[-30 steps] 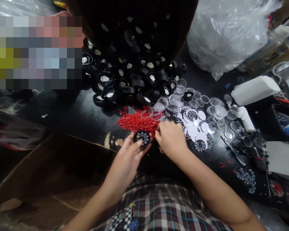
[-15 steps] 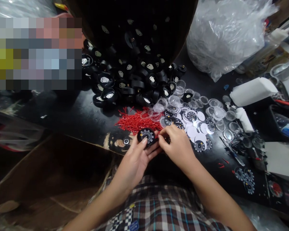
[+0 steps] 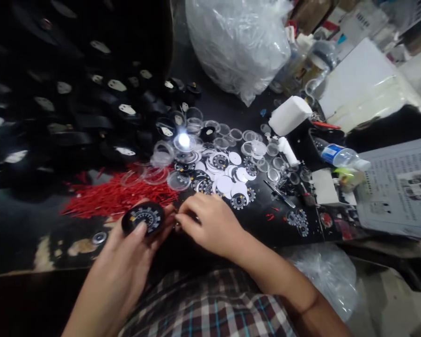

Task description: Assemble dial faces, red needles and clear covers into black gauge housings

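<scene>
A round black gauge (image 3: 145,219) with a white-marked dial lies in my left hand (image 3: 131,255), its thumb across the dial face. My right hand (image 3: 208,222) is just right of it, thumb and fingers pinched near the left fingertips; what is between them is too small to make out. Behind the hands spreads a heap of thin red pointers (image 3: 115,192). Beyond my right hand lie white discs (image 3: 225,183) and printed dials (image 3: 238,201). Clear round covers (image 3: 163,153) lie around them.
Many black housings (image 3: 87,121) fill the left back. A large plastic bag (image 3: 238,47) stands at the back. To the right are tweezers (image 3: 279,194), a white roll (image 3: 290,115), a bottle (image 3: 340,155) and a printed sheet (image 3: 400,187).
The view has swung to the right, so the hands and parts appear farther left and more of the right side shows. My left hand still holds the gauge; my right hand stays pinched beside it.
</scene>
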Demonstrator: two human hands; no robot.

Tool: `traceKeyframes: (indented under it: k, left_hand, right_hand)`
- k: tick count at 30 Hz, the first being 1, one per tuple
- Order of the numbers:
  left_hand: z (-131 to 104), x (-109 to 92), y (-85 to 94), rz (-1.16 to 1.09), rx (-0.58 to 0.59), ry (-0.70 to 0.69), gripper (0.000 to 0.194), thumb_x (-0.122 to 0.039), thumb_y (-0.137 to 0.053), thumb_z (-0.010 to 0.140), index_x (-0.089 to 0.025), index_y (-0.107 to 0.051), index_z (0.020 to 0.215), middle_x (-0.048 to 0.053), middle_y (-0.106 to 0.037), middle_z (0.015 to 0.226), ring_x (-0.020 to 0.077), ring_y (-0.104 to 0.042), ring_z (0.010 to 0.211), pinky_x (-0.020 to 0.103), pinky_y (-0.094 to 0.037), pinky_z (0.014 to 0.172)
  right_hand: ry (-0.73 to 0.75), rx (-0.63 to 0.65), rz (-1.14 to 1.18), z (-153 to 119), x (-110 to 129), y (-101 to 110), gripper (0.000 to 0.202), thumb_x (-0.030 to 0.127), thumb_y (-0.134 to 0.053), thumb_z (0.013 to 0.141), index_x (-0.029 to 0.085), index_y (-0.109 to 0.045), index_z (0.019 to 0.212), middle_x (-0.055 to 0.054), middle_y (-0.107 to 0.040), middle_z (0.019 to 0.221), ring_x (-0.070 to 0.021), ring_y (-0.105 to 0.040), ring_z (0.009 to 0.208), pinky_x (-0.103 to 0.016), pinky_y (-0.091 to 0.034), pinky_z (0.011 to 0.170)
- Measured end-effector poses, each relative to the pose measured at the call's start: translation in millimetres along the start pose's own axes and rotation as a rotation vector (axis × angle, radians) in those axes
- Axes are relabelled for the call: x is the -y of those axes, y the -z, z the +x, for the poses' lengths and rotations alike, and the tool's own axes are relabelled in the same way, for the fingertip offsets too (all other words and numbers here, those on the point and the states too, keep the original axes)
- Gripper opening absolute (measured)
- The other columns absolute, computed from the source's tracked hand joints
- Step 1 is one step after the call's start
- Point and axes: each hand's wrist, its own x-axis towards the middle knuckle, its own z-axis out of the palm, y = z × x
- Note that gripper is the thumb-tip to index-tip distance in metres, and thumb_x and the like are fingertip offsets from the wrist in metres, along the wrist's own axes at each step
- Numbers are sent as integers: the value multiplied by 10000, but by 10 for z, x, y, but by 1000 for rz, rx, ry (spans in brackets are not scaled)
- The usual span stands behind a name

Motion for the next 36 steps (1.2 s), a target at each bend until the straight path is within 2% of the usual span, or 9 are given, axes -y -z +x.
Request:
traceKeyframes:
  k: [3,7,11,17,20,25,32,34,36]
  left_hand:
    - [7,20,-118,-23,25,13,421,-336,-703,831,-309,-586,1235,-2,-729,1102,180,-678,1038,255,-563,880]
    - [53,91,-227,25,54,25,363,-293,-716,810,-261,-617,1158,19,-712,1111,180,-677,993,253,-552,841]
    - [54,132,-193,93,126,-84,297,-299,-676,855,-283,-618,1145,-5,-672,1169,167,-625,1089,261,-489,956]
    - [-11,100,-116,170,178,-146,276,-317,-670,869,-276,-604,1134,3,-664,1091,164,-619,1026,266,-477,927]
    - [-42,54,-124,209,160,-191,243,-315,-675,860,-259,-604,1087,0,-664,1010,161,-622,966,260,-484,880]
    - [-74,-14,-144,360,67,-285,163,-267,-694,819,-242,-634,968,-6,-668,917,168,-634,878,260,-490,814]
    - [-80,-36,-105,530,2,-433,212,-180,-667,805,-279,-667,993,-27,-653,886,155,-613,824,239,-473,777]
    - [-55,-38,-94,530,3,-402,198,-202,-676,806,-273,-676,991,-18,-663,901,164,-620,837,248,-479,798]
    - [-13,-36,-80,441,60,-272,181,-262,-681,821,-263,-674,1002,-2,-682,945,179,-636,875,264,-494,826]
  right_hand:
    - [-69,-60,239,-72,44,107,110,244,-572,947,206,-620,855,12,-640,840,-123,-594,798,-257,-433,762]
    - [-86,-81,222,-68,53,126,101,205,-591,923,210,-630,831,4,-605,810,-145,-562,778,-296,-413,752]
    - [-82,-72,211,-29,58,99,100,202,-592,918,212,-617,822,-3,-601,833,-151,-552,783,-306,-403,742]
    - [-62,-87,262,-51,82,136,103,195,-588,920,212,-600,819,7,-572,813,-138,-546,769,-275,-410,717]
    - [-59,-77,275,-58,114,162,127,194,-584,924,214,-585,799,11,-566,790,-133,-539,739,-262,-408,681]
    - [-71,-38,242,-72,166,159,186,186,-570,930,213,-551,747,14,-598,763,-137,-552,714,-275,-415,697]
    - [-86,-70,198,-83,211,86,209,196,-550,936,217,-514,731,13,-611,740,-138,-543,670,-282,-401,662]
    - [-102,-51,176,-62,201,96,246,209,-566,926,216,-485,694,23,-591,697,-133,-527,639,-283,-391,651]
    - [-93,-42,136,-37,177,116,273,210,-587,908,213,-472,660,26,-569,668,-132,-517,628,-288,-384,650]
